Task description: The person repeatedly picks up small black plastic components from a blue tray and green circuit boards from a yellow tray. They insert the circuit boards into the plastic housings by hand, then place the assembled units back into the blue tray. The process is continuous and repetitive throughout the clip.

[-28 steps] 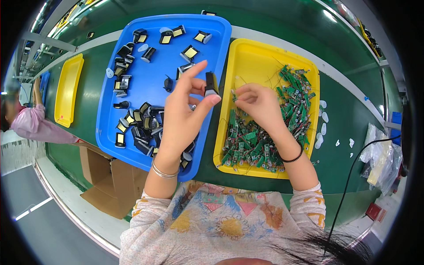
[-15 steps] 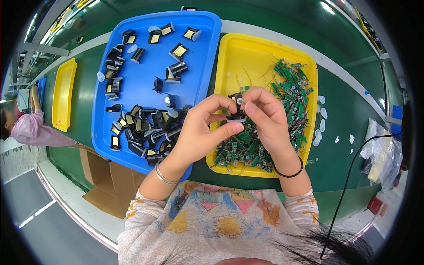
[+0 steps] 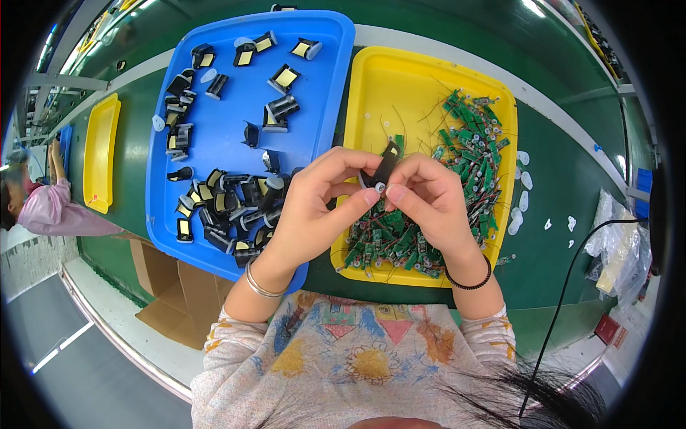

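Over the yellow tray (image 3: 366, 107), my left hand (image 3: 318, 204) is closed on a black plastic housing (image 3: 386, 166) with a pale patch near its upper end. The housing stands tilted, its upper end leaning right. A small round silver-white piece (image 3: 380, 187) shows at its lower end, beside my left thumb tip. My right hand (image 3: 431, 196) is closed in a pinch right against the housing and the round piece; its fingertips hide what lies between them. Beneath both hands, many small green circuit boards (image 3: 389, 239) with thin wires lie heaped in the yellow tray.
Left of it, a blue tray (image 3: 236, 143) bears many black housings (image 3: 229, 204) with pale yellow pads. Grey-white oval pieces (image 3: 525, 180) and clear plastic bags (image 3: 611, 250) lie to the right. Far left are another yellow tray (image 3: 102, 154), a cardboard box (image 3: 171, 300) and a person in pink (image 3: 61, 207).
The housing has been turned from lying across my fingers to a steep tilt, with the round piece now at its lower end. My hands stay close together; the view has shifted slightly.
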Demonstrator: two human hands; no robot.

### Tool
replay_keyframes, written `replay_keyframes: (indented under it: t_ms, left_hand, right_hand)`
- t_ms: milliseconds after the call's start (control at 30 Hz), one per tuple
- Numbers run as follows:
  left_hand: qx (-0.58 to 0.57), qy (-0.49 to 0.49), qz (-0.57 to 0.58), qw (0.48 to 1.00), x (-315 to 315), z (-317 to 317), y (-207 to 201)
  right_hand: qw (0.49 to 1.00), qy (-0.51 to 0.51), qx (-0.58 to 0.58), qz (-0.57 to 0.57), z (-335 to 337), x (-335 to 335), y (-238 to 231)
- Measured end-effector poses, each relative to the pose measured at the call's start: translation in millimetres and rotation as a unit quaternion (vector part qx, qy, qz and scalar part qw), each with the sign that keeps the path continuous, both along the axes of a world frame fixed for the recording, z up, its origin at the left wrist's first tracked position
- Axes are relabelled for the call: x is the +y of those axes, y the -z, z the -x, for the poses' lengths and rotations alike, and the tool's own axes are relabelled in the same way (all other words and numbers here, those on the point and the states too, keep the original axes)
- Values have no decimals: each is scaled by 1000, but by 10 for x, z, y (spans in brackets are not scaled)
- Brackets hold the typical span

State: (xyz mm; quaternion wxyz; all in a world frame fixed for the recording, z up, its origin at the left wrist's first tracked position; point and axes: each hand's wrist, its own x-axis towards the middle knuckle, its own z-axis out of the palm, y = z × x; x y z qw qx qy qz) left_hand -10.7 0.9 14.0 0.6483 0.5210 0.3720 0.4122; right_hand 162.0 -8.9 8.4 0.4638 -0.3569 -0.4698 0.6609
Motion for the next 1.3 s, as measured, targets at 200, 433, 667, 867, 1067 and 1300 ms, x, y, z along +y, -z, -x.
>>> replay_keyframes:
  t_ms: [200,433,667,867,1067,1300]
  left_hand:
    - [28,4,-30,999,-1,-1,-18]
    - [72,-5,-65,995,-9,-3,-80]
    - [105,-18,-115,988,-13,-14,-69]
    - [94,-22,-102,990,-23,-25,-64]
    - [81,-23,-109,990,-19,-1,-45]
    - [34,-13,-54,998,-26,11,-48]
  right_hand:
    - [988,75,-104,-90,32,-9,22]
    - [983,85,-128,-101,29,-28,17]
    - [981,86,-147,-98,31,-40,-7]
    - [975,104,-158,-112,42,-37,20]
    - [970,104,-181,-123,61,-49,20]
    - [968,110,-181,-137,86,-53,47]
